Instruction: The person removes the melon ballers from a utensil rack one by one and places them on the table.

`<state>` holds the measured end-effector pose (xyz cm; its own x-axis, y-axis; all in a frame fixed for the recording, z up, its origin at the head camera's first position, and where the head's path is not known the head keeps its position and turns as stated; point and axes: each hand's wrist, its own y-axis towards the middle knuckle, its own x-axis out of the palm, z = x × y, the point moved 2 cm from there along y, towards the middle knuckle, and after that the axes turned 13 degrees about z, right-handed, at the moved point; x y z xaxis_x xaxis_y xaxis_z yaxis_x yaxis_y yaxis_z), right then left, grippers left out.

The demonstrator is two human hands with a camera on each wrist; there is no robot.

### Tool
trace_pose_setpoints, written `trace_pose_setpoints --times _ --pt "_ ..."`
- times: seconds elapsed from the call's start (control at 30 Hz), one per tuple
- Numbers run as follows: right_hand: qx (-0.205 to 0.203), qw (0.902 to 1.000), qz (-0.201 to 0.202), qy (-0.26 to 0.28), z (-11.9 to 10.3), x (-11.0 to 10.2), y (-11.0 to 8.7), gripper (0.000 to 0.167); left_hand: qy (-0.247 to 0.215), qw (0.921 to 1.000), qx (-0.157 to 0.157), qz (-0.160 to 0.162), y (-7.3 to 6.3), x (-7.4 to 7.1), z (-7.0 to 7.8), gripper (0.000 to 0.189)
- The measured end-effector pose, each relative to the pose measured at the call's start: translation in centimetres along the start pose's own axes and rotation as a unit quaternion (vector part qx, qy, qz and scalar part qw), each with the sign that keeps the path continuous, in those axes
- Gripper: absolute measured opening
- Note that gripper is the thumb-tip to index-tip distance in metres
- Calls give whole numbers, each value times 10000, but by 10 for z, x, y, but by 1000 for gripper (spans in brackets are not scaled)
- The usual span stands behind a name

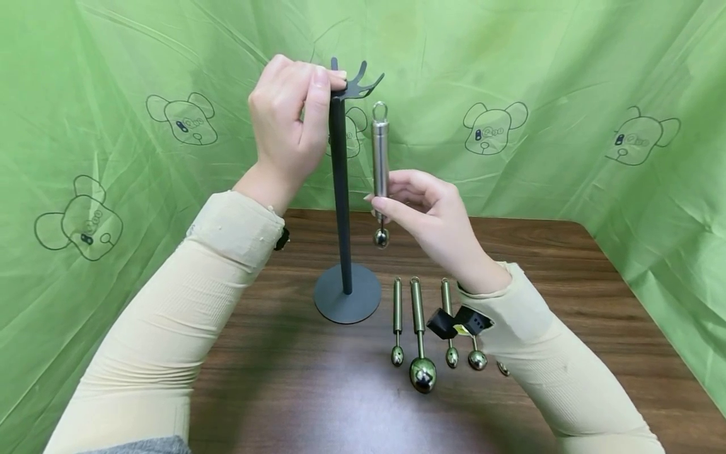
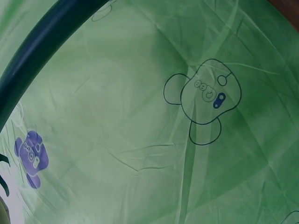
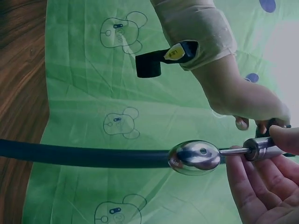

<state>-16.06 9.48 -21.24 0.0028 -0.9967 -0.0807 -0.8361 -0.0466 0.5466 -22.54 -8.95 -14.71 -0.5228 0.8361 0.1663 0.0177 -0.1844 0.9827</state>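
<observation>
A dark grey stand with a round base rises from the table, its curved prongs fanning out at the top. My left hand grips the stand's top, thumb along the near side. Just right of the pole, my right hand pinches a steel melon baller by the lower part of its handle. It hangs upright, ring up and scoop end down, apart from the prongs. The right wrist view shows its shiny oval bowl with a small hole. Only the pole crosses the left wrist view.
Several similar steel scoops lie in a row on the wooden table, including a larger one and a smaller one. My right forearm partly covers the row. Green printed cloth encloses the table's back and sides.
</observation>
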Motion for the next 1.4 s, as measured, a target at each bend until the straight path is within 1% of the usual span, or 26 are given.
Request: trace_pose_setpoints --times 0.17,0.43,0.67,0.8,1.03,1.4 --pt "67 9998 129 158 4 -12 -9 18 -20 10000 -7 60 0 0 0 34" --pt "344 9986 373 122 13 -29 -21 19 -46 9999 -37 128 0 0 1 33" --pt "415 9970 598 258 21 -40 -28 21 -24 9999 -55 142 -1 0 2 33" --pt "450 9958 744 301 25 -46 -32 21 -24 9999 -62 159 0 1 3 32" --pt "697 9927 950 257 31 -56 -44 15 -49 9999 -61 152 -1 1 3 32" --pt "817 9893 1179 259 35 -65 -64 15 -57 9998 -75 171 0 0 2 32"
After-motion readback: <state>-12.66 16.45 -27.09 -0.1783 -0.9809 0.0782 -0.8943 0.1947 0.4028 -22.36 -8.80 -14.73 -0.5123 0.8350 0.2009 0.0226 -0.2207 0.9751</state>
